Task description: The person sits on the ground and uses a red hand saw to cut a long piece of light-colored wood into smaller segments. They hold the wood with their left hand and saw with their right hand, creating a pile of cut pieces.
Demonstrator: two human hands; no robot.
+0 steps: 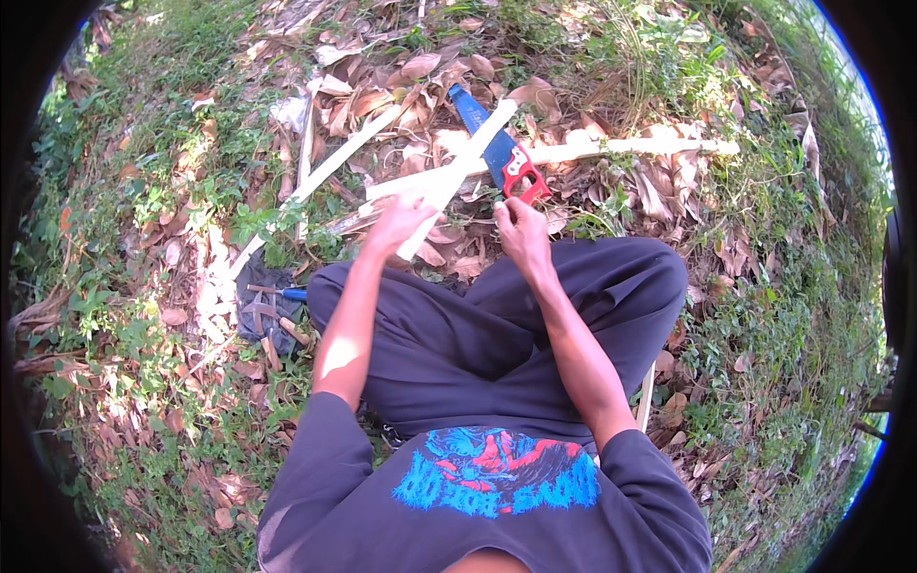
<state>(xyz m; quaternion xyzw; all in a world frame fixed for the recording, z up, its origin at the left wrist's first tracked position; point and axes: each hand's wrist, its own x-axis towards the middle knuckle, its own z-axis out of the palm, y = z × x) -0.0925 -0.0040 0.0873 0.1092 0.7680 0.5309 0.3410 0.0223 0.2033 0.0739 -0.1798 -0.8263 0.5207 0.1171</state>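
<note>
My left hand point(403, 224) is closed around the lower part of a pale flat wooden strip point(473, 151), which slants up and to the right. Beneath this strip lies a handsaw with a blue blade point(501, 157) and a red handle point(517, 170); the strip hides part of the blade. Just below the saw's handle is my right hand point(524, 232), its fingers curled together. Whatever they may pinch is too small or hidden to make out. A longer pale wooden strip point(621, 147) lies crosswise behind, passing under the slanted one.
Another thin wooden strip point(349, 151) runs diagonally at the left. A dark plastic bag point(263, 320) with a blue-handled tool point(294, 294) sits beside my left knee. Dry leaves point(659, 196) and green grass point(764, 325) cover the ground around my crossed legs point(430, 334).
</note>
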